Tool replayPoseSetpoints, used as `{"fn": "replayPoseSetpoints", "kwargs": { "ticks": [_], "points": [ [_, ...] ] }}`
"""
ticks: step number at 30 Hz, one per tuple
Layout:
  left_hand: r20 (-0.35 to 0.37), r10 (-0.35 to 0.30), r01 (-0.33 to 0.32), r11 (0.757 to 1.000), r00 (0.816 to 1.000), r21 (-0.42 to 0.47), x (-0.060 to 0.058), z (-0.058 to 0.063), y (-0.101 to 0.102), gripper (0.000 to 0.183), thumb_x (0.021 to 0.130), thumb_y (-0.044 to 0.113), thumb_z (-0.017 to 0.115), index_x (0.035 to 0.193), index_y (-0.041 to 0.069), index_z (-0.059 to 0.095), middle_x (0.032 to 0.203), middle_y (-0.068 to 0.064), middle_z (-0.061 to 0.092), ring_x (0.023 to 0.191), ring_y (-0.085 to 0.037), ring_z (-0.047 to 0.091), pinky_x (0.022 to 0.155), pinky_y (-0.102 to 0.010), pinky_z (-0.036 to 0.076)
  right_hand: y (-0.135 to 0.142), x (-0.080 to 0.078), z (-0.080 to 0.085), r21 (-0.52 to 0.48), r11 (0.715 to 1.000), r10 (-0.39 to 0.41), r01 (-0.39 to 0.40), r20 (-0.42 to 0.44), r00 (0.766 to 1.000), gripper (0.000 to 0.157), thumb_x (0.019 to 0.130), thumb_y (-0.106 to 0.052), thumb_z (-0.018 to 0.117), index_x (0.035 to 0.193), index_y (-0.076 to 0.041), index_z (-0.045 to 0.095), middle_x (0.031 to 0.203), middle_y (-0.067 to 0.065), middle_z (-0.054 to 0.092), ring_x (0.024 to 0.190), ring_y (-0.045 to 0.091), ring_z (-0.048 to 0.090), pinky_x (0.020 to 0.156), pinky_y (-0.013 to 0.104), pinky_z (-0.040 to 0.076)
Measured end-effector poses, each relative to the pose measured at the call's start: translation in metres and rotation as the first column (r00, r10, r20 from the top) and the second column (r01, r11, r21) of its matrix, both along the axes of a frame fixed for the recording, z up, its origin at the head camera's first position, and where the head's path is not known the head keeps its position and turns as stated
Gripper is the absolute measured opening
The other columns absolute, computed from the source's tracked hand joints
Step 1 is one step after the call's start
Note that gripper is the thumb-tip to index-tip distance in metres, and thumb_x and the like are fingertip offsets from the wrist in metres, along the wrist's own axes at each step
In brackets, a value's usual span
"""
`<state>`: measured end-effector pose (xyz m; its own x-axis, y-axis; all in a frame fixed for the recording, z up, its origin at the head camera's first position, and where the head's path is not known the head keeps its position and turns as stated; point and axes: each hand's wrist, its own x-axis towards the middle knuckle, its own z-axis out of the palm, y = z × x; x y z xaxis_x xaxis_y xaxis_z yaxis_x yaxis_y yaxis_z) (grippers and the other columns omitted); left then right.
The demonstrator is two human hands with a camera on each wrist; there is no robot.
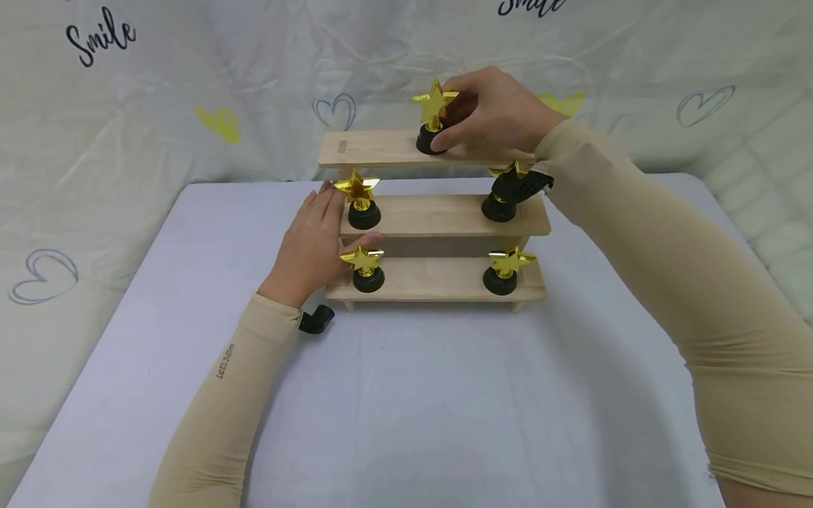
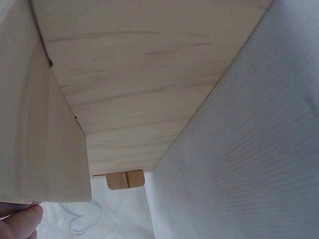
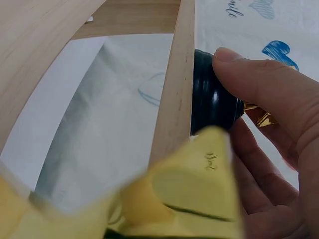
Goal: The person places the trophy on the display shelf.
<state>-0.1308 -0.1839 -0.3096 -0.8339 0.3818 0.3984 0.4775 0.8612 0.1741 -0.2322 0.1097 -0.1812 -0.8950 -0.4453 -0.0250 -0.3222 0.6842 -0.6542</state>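
Observation:
My right hand [image 1: 492, 109] grips a gold star trophy [image 1: 435, 102], its thumb against the black round base [image 3: 212, 94]. That base is on the top tier of a wooden three-tier display stand [image 1: 438, 215]. My left hand [image 1: 312, 243] holds the stand's left end, fingers along the side and thumb across the front below the middle tier. Beside those fingers is a middle-tier star trophy [image 1: 364, 212]; another trophy [image 1: 498, 204] is partly hidden by the right wrist camera. Two more star trophies, left [image 1: 368, 275] and right [image 1: 500, 279], stand on the bottom tier.
The stand is toward the back of a table with a white cover [image 1: 438, 395]. Behind it hangs a pale curtain [image 1: 254, 63] printed with hearts and lettering. A black wrist camera [image 1: 316, 319] protrudes beside the stand's lower left corner.

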Motion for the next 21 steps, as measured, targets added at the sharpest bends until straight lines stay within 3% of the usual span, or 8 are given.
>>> {"fn": "replayPoseSetpoints", "kwargs": {
  "ticks": [4,12,17,21],
  "points": [
    [0.010,0.002,-0.002,1.000,1.000,0.007,0.000,0.000,-0.001,0.091,0.090,0.061,0.072,0.145,-0.007,0.047,0.157,-0.025,0.048,0.154,-0.043,0.038,0.131,-0.051,0.029,0.000,0.000,-0.002,-0.022,1.000,0.012,-0.012,-0.005,1.000,0.045,0.084,-0.031,0.088,0.121,-0.018,0.066,0.109,-0.005,0.069,0.104,0.011,0.066,0.093,0.026,0.050],
    [0.026,0.013,-0.013,1.000,1.000,0.013,-0.001,-0.003,-0.003,0.090,0.091,0.061,0.071,0.145,-0.006,0.046,0.157,-0.025,0.048,0.155,-0.043,0.036,0.132,-0.051,0.028,0.003,0.000,0.000,-0.059,0.998,0.012,-0.013,-0.016,1.000,0.064,0.085,-0.029,0.087,0.141,-0.019,0.058,0.130,0.004,0.068,0.120,0.017,0.068,0.113,0.036,0.052],
    [0.019,0.010,-0.010,1.000,1.000,0.016,-0.002,-0.007,-0.003,0.088,0.090,0.060,0.072,0.143,-0.006,0.047,0.155,-0.025,0.049,0.154,-0.044,0.037,0.132,-0.049,0.027,0.011,0.004,0.003,-0.073,0.997,0.002,-0.005,-0.046,0.999,0.058,0.087,-0.032,0.085,0.138,-0.019,0.060,0.136,0.009,0.066,0.125,0.023,0.064,0.115,0.040,0.051],
    [0.042,0.017,-0.017,1.000,0.999,0.000,-0.004,-0.008,-0.006,0.090,0.091,0.060,0.071,0.145,-0.008,0.047,0.156,-0.026,0.049,0.154,-0.043,0.037,0.132,-0.049,0.028,0.020,0.010,0.006,-0.060,0.997,-0.058,0.055,-0.063,0.996,0.075,0.085,-0.038,0.086,0.149,-0.023,0.049,0.142,0.010,0.060,0.130,0.026,0.061,0.117,0.046,0.049]
  ]
}}
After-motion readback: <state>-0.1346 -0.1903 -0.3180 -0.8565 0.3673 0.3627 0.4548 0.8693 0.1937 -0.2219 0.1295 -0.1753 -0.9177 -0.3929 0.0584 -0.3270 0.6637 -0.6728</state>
